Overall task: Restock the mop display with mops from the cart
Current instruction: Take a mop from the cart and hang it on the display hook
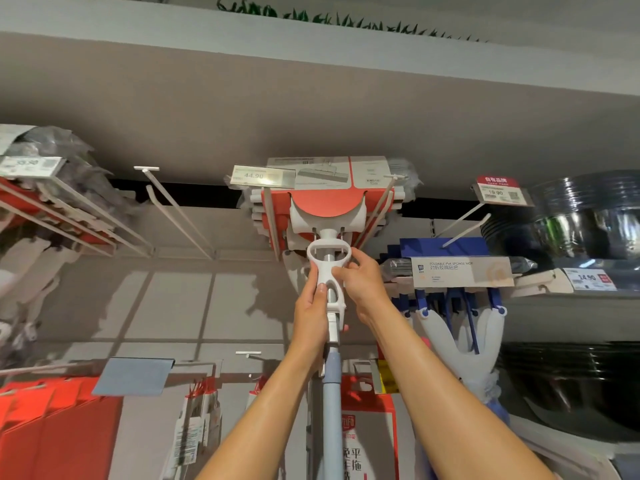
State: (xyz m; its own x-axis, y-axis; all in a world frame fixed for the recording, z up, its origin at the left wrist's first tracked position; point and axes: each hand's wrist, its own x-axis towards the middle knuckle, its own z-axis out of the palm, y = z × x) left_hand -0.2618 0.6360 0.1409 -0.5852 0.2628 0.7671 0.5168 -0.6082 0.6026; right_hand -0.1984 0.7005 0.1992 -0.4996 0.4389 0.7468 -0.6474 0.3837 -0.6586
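Beside blue sponge mops [457, 271], both hands' grips, left [311, 306] and right [363, 282], grasp the mop [327, 265].

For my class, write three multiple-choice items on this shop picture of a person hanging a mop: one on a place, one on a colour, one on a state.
1. Where is the blue-framed sponge mop pack?
A. right of the held mop
B. left of it
C. on the floor

2. What colour is the card on the held mop's head?
A. green
B. red
C. black

3. What is the left hand doing?
A. hanging free
B. pointing at a price tag
C. gripping the white handle piece

Answers: 1 A, it hangs to the right; 2 B, the card is red; 3 C, its fingers wrap the piece, which the right hand holds too.
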